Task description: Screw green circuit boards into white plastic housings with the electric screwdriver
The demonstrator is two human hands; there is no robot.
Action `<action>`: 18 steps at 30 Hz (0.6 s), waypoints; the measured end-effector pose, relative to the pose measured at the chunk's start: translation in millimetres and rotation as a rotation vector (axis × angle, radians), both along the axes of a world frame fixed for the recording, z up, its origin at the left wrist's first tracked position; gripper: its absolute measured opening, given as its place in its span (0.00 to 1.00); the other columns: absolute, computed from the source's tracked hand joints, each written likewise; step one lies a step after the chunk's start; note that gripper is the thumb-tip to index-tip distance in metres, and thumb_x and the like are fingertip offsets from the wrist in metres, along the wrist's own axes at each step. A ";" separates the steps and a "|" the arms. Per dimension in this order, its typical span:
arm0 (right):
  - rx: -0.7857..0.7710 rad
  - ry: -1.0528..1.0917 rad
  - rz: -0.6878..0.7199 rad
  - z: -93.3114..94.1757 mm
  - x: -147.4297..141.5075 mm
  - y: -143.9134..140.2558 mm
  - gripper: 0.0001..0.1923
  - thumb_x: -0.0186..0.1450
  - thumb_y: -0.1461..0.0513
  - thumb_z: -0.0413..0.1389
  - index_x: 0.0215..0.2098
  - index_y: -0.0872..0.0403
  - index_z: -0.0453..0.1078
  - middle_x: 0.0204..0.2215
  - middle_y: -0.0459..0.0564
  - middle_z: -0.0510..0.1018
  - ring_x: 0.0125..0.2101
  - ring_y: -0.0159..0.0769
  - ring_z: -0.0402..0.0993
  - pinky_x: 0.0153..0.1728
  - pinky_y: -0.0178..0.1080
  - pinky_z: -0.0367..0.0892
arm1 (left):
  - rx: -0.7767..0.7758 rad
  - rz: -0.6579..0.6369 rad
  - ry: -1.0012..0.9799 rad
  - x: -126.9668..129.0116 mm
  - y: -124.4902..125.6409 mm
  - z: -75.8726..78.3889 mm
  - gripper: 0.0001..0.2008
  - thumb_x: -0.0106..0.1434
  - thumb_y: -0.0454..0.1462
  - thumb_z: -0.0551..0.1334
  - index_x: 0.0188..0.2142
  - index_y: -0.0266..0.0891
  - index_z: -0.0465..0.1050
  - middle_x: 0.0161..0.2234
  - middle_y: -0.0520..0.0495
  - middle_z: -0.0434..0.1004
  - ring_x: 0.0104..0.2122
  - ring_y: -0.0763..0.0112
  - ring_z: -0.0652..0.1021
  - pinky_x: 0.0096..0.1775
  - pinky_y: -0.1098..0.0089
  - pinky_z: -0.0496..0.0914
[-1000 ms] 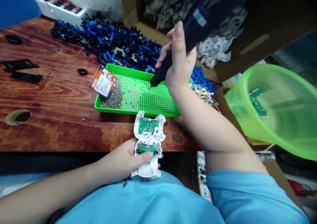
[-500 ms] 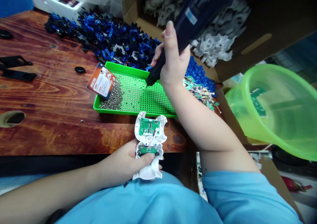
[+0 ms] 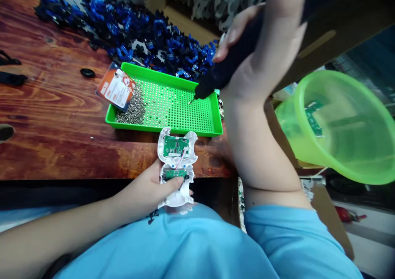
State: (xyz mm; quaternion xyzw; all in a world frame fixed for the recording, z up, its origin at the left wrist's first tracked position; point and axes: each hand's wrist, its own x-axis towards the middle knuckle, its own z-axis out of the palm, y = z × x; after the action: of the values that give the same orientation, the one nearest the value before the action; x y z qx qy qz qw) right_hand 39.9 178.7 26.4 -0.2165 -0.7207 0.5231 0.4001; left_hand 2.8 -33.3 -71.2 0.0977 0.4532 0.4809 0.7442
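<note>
My left hand (image 3: pixel 168 184) is closed around the lower half of an open white plastic housing (image 3: pixel 180 196), thumb pressing near a small green board. The upper half holds a larger circuit board (image 3: pixel 175 146), and thin red and white wires link the two halves. My right hand (image 3: pixel 273 52), blurred, grips a dark electric screwdriver (image 3: pixel 247 44) pointing down and left. Its bit is above the green perforated tray (image 3: pixel 173 129); whether a screw sits on the tip I cannot tell. Many small screws (image 3: pixel 134 108) are heaped in the tray's left end, beside a leaning orange-and-white card (image 3: pixel 115 87).
Blue and black plastic parts (image 3: pixel 132 36) are piled behind the tray. A cardboard box (image 3: pixel 185 24) with grey-white parts stands at the back. A translucent green tub (image 3: pixel 336 147) with circuit boards is at right. A black ring (image 3: pixel 87 73) lies on the wooden table (image 3: pixel 61 114).
My right hand has swung up and right with the screwdriver, its bit shifting rightward over the tray. My left hand still holds the housing. The whole view has shifted slightly.
</note>
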 end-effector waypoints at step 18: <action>-0.064 0.375 -0.119 -7.8 46.1 -81.5 0.28 0.59 0.34 0.46 0.27 0.48 0.61 0.11 0.36 0.61 0.09 0.26 0.60 0.09 0.36 0.53 | -0.011 -0.075 0.156 -0.9 0.3 3.2 0.15 0.56 0.36 0.70 0.41 0.38 0.71 0.27 0.49 0.85 0.29 0.64 0.84 0.32 0.72 0.76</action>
State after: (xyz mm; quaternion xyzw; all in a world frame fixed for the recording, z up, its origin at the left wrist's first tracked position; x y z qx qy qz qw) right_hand 86.0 97.1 18.7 -0.1699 -0.6025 0.5523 0.5505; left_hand 1.9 -33.0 -68.1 0.1477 0.5086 0.4410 0.7246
